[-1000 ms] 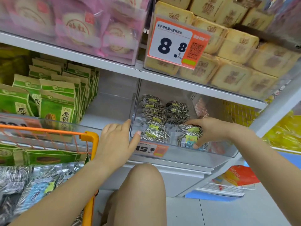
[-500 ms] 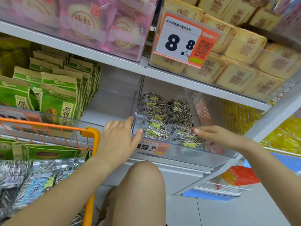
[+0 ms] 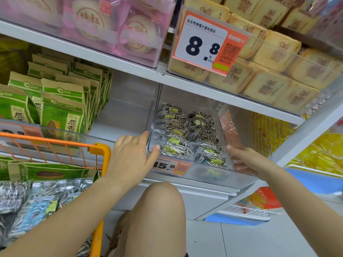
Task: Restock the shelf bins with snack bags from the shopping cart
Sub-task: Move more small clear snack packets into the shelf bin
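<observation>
A clear shelf bin [image 3: 204, 176] holds several silver-striped sunflower seed bags [image 3: 185, 130] lying in two rows. My left hand [image 3: 130, 158] holds the bin's front left corner, thumb across the front wall and fingers along the left side. My right hand [image 3: 248, 160] grips the front of the bin's right wall, thumb on top and fingers showing through the plastic. Neither hand holds a bag. At the lower left, the orange shopping cart [image 3: 100, 151] carries more seed bags [image 3: 37, 204] and a green bag [image 3: 46, 171].
Green upright snack bags [image 3: 61, 112] fill the bin to the left, with a bare gap beside them. The shelf above holds pink pastry packs [image 3: 111, 25] and yellow cakes [image 3: 259, 75] behind an 8.8 price tag [image 3: 206, 45]. My knee [image 3: 159, 210] is below the bin.
My right hand let go of a seed bag inside the bin, drew back out and took hold of the bin's right wall. My left hand stayed on the left corner.
</observation>
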A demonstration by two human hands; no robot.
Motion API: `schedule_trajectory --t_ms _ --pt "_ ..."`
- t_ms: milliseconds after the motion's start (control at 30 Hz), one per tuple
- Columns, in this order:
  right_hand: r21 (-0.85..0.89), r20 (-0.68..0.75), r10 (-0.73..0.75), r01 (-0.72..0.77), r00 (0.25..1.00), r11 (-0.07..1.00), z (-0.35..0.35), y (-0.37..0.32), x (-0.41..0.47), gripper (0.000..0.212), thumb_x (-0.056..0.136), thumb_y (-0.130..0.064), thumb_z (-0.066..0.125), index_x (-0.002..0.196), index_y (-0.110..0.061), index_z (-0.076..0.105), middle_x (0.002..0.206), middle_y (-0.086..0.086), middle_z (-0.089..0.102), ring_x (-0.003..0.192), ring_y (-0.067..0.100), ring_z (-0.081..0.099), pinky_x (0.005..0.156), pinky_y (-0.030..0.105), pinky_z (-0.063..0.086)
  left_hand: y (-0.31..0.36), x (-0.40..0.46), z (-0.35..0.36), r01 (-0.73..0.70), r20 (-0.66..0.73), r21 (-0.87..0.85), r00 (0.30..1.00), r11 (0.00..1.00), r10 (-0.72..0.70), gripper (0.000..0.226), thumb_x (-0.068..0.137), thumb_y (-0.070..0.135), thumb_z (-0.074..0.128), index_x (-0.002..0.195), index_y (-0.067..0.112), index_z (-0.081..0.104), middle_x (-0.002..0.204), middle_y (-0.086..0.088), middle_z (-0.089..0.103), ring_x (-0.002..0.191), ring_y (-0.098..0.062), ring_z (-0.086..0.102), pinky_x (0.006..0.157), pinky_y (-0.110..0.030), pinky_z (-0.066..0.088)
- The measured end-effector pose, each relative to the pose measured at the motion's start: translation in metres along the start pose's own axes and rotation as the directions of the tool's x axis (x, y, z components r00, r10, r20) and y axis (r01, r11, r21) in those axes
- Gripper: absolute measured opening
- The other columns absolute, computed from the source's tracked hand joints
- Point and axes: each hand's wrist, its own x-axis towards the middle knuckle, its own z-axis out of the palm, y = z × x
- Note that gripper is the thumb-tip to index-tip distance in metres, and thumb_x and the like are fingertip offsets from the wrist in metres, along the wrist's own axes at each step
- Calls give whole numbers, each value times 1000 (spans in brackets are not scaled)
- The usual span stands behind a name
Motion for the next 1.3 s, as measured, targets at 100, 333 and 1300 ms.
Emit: schedule_trajectory --t_ms 100,333,1300 --pt "74 48 72 -76 996 994 10 -8 4 73 92 -65 36 144 -14 36 122 14 56 93 29 61 93 40 49 0 0 0 -4 4 8 1000 1000 4 68 90 55 10 128 18 51 93 -3 67 94 -23 56 92 -34 34" --pt "-19 108 45 -43 993 999 22 -21 4 70 88 -72 30 133 -20 43 114 9 58 97 28 63 94 39 49 0 1 1 -2 11 16 1000 1000 2 66 91 55 11 127 17 52 90 -4 67 90 -23 57 91 -35 35" --pt "31 -281 -164 180 946 983 41 -37 -2 57 101 -47 30 137 -4 44 137 19 49 117 32 48 99 38 37 5 3 -13 42 172 21 984 999 -45 57 96 54 18 130 20 46 107 -4 65 103 -23 54 97 -33 31"
